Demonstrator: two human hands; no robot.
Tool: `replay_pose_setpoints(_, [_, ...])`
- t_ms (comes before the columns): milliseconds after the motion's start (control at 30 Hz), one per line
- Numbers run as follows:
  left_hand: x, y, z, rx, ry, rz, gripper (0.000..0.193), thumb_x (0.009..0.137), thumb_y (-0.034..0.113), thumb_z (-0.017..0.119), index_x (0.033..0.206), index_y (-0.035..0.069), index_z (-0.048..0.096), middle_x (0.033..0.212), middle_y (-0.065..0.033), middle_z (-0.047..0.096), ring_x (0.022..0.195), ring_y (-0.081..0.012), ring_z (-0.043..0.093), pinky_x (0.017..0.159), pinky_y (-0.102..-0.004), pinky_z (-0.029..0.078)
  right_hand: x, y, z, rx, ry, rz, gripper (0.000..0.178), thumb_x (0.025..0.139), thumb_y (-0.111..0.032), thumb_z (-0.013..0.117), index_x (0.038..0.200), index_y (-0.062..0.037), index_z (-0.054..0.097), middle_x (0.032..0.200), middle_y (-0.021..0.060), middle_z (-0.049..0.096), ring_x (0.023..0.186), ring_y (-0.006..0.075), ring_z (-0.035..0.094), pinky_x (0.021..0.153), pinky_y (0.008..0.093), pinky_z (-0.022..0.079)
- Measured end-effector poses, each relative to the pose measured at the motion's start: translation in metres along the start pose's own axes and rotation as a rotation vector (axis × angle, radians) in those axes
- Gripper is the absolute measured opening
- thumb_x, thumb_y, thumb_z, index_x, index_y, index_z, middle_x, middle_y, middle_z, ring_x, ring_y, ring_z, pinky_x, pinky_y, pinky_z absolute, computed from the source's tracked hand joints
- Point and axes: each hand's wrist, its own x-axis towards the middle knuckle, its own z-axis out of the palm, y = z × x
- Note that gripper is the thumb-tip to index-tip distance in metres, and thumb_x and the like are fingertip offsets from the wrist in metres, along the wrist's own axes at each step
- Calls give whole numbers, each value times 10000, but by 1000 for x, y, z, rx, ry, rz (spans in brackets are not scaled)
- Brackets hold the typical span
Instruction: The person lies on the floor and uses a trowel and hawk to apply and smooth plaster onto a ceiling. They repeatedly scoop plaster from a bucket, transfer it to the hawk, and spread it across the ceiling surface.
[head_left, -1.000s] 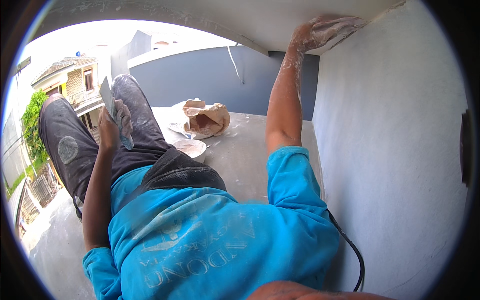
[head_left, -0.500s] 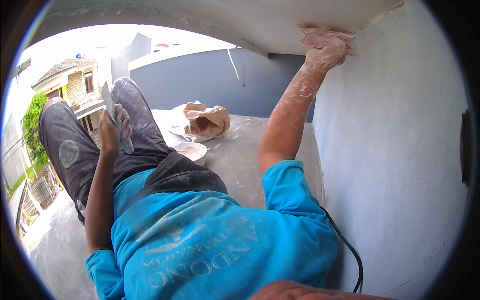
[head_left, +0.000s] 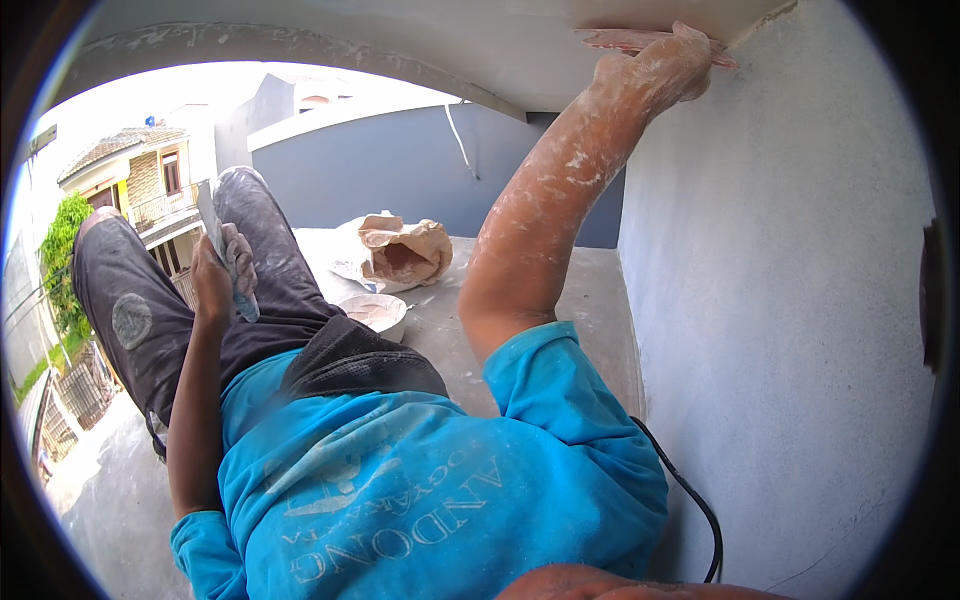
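At the left, over my thighs, my left hand [head_left: 214, 278] is closed around a putty knife [head_left: 207, 212]. Its pale blade points upward and its bluish, plaster-smeared handle shows below the fingers. Raised to the upper right, my right hand [head_left: 680, 68], streaked with white plaster, presses a flat, pinkish, plaster-coated spreader [head_left: 618, 40] against the ceiling [head_left: 450, 40], near the corner with the wall. Most of that spreader is hidden behind the hand, and its exact kind is hard to make out.
A pale wall [head_left: 760, 300] rises close on my right. On the grey floor slab [head_left: 455, 345] stand an opened paper sack [head_left: 405, 255] of powder and a white bowl [head_left: 375, 312] with pinkish paste. A black cable [head_left: 700, 500] runs beside my shoulder. Houses [head_left: 150, 180] lie beyond the left edge.
My right hand has moved up and a little to the right along the ceiling with the spreader, nearer the wall corner. The left hand stays nearly in place with the putty knife.
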Motion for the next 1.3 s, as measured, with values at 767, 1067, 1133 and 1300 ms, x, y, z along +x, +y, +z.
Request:
replay_pose_setpoints(767, [-1,8,-9,-27,51,50,306,1001,281,267,820,106,441,580,-29,396,365,-126,331,326,-269,293,-18,23,-48,-197,70,129,591,960,-319,422,1453,-66,214,1399,239,326,1284,393,405,1005,626,405])
replay_pose_setpoints(1067, [-2,6,-10,127,78,40,344,1002,302,219,759,124,384,583,-41,415,392,-137,335,357,-281,305,-1,3,-15,-13,136,183,511,962,-251,424,1427,-75,305,1371,253,355,1272,455,373,965,656,386])
replay_pose_setpoints(1133, [0,6,-8,88,25,36,345,1002,304,219,757,124,383,579,-40,412,389,-139,337,356,-283,310,-12,-15,-6,-31,139,151,504,955,-235,430,1419,-68,322,1354,260,370,1256,465,383,959,645,395])
replay_pose_setpoints(1300, [0,6,-6,30,24,15,348,1001,312,224,753,125,382,574,-38,412,380,-141,335,351,-289,310,-29,-32,16,-63,115,91,494,937,-198,441,1400,-50,359,1315,271,402,1220,478,408,947,616,415])
